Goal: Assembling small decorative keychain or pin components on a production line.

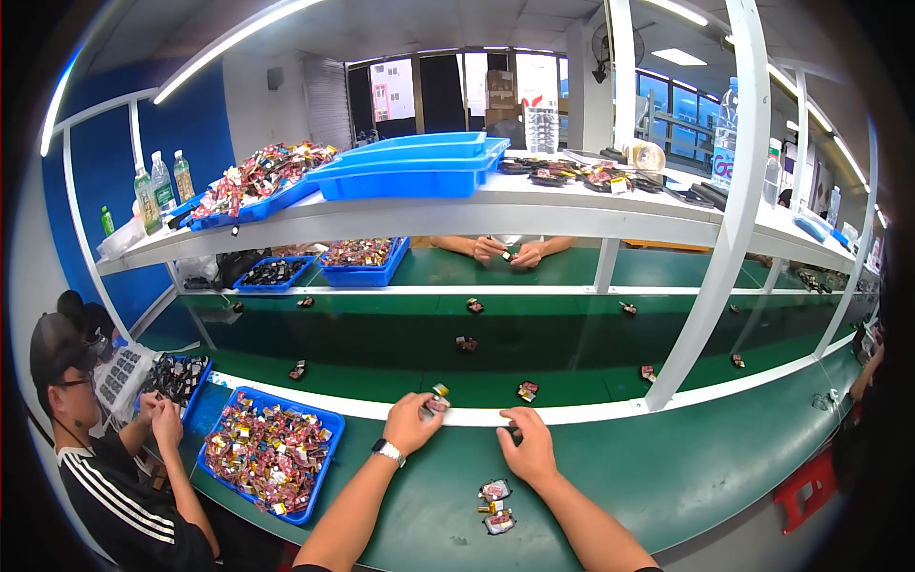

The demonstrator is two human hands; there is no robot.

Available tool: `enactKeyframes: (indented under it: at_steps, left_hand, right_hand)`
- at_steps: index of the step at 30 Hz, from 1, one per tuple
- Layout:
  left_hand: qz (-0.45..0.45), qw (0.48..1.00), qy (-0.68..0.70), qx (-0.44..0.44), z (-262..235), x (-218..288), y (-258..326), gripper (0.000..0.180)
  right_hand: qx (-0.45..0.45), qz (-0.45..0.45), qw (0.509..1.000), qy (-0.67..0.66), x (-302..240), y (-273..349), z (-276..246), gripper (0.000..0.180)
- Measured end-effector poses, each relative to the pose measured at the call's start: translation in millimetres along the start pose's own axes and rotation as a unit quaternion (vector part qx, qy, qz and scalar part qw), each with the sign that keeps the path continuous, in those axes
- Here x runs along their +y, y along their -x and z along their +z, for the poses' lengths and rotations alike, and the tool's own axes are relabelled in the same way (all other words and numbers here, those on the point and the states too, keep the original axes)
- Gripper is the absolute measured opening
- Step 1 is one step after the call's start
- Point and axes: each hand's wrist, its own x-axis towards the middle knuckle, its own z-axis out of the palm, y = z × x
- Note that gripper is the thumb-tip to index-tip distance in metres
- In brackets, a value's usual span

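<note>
My left hand [412,425], with a watch on its wrist, is closed on a small red, white and yellow electronic piece [437,402]. It holds the piece up at the white rail along the conveyor's near edge. My right hand [528,444] is beside it, its thumb apart from its lightly bent fingers and nothing visible in it. Between my forearms, several similar pieces [496,508] lie in a short row on the green table [419,505]; at least two have a dark rim. A blue bin [335,425] heaped with such pieces stands left of my left forearm.
A dark green conveyor [381,329] carries scattered pieces beyond the rail. A white slanted post [710,210] rises at right, under a shelf [419,221] with blue trays [410,176]. A co-worker [124,467] sits at left; another person's hands [508,252] work across the conveyor.
</note>
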Motion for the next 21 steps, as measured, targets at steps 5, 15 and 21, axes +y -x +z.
enactKeyframes:
  at_steps: [5,15,21]
  left_hand:
    - [0.002,0.955,0.195,-0.224,-23,44,29,0.044]
    - [-0.155,0.714,0.637,-0.246,3,31,48,0.041]
    - [-0.174,0.712,0.639,-0.235,1,35,52,0.037]
  right_hand:
    - [-0.037,-0.089,0.995,0.018,-31,-2,-5,0.030]
    - [-0.097,0.050,0.988,-0.110,-38,5,10,0.020]
    - [-0.049,-0.109,0.990,0.075,-41,0,7,0.030]
